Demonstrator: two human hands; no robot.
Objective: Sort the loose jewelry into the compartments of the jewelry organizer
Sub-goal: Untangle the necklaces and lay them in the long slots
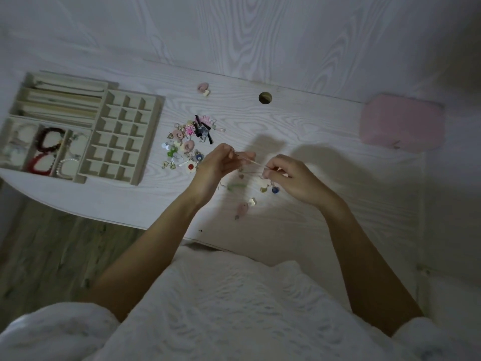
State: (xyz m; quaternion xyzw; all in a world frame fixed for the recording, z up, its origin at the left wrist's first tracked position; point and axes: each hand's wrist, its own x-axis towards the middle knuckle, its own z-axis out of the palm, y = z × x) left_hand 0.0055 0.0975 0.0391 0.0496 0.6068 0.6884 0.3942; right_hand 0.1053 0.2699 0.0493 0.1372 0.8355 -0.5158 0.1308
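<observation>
Both our hands pinch one thin chain point(248, 162) above the desk point(325, 142): our left hand point(221, 162) holds one end at about ten o'clock, our right hand point(289, 175) the other at four o'clock, and small charms dangle blurred beneath. We seem to be straightening or untangling it. Just past our left hand, at ten o'clock, lies the pile of loose earrings and charms point(188, 143); one pink piece point(203, 89) sits apart at twelve o'clock. Farther out at nine o'clock is the organizer point(152, 142). Bracelets point(48, 149) already fill its near-left sections, but the grid of small squares looks bare, so we judge most sorting remains. A pink pouch point(402, 126) rests at two o'clock.
</observation>
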